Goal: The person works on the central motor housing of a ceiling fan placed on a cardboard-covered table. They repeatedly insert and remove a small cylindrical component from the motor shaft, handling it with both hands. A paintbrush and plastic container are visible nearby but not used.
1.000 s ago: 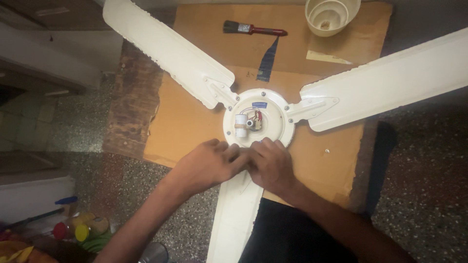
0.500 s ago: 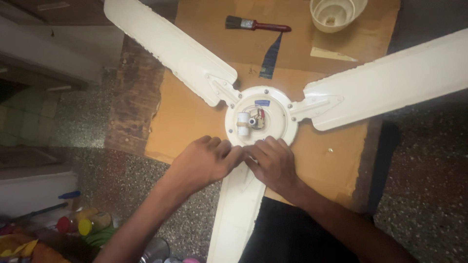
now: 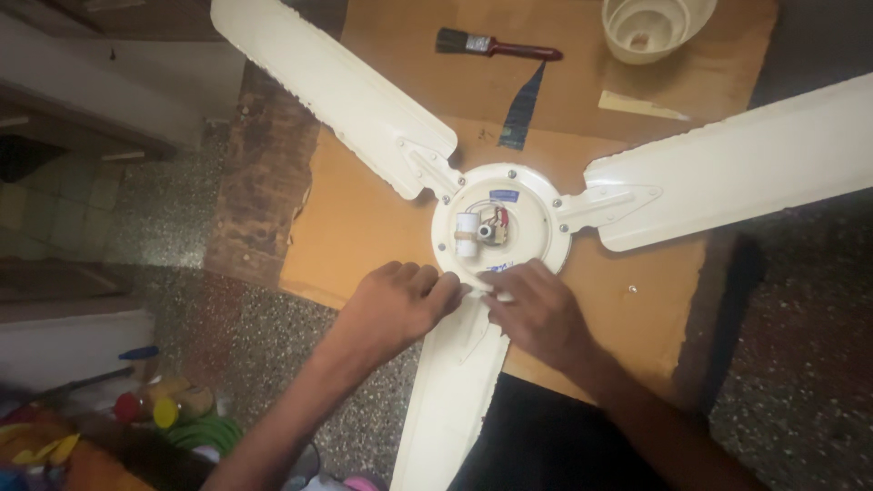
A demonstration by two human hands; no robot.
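Observation:
A cream ceiling fan lies flat on brown cardboard (image 3: 364,218), its round motor hub (image 3: 527,205) in the middle with a small white capacitor (image 3: 466,234) and wires exposed. Three blades spread out: upper left (image 3: 327,86), right (image 3: 746,164) and toward me (image 3: 450,400). My left hand (image 3: 396,305) and my right hand (image 3: 536,314) meet at the hub's near edge, where the near blade's bracket joins. Their fingertips pinch at that joint. What they grip is hidden under the fingers.
A paintbrush (image 3: 491,45) with a dark red handle lies at the far side of the cardboard, beside a cream plastic cup-shaped cover (image 3: 650,27). A dark strip (image 3: 523,109) lies below the brush. Colourful items (image 3: 164,409) sit on the speckled floor at lower left.
Both hands stay at the hub's near edge with only small finger movement. The view has shifted slightly.

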